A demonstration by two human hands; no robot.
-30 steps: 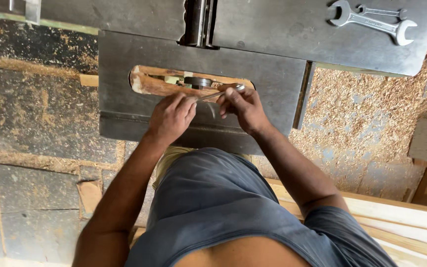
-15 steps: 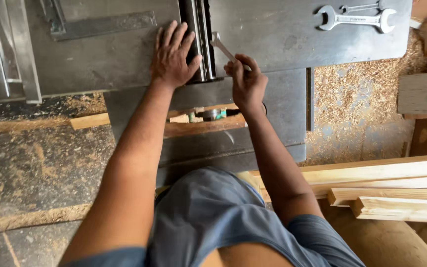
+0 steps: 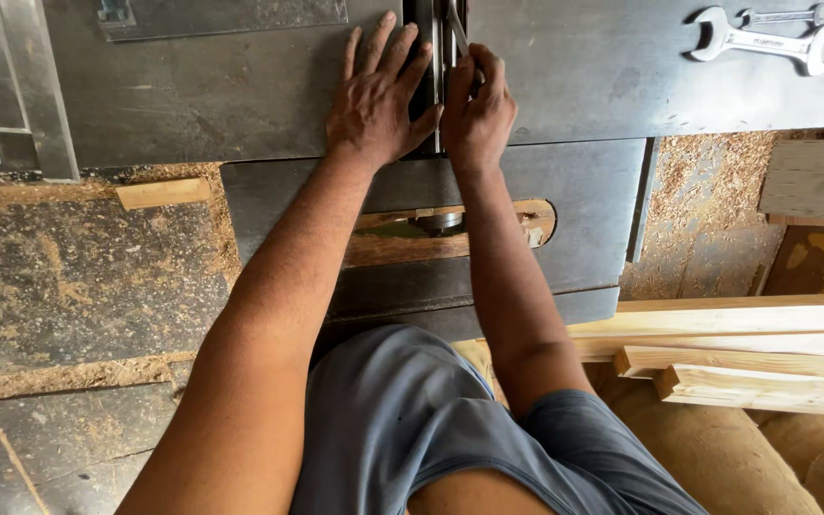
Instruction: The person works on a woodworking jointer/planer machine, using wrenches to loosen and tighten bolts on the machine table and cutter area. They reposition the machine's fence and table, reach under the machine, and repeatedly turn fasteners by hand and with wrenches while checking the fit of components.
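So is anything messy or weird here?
Yes: sawdust is spread over the floor right of the machine, with more on the left. A small wood offcut lies loose by the metal table. Two spanners rest on the table, away from both hands.

Spanners (image 3: 765, 38) on machine table (image 3: 622, 76) — far right of hands (image 3: 422, 105)

From my feed I see 2 bare forearms and bare hands, left hand (image 3: 374, 95) and right hand (image 3: 477, 113), no gloves, rings or watch, plus grey-blue cloth trousers (image 3: 402, 429) over bent knees.
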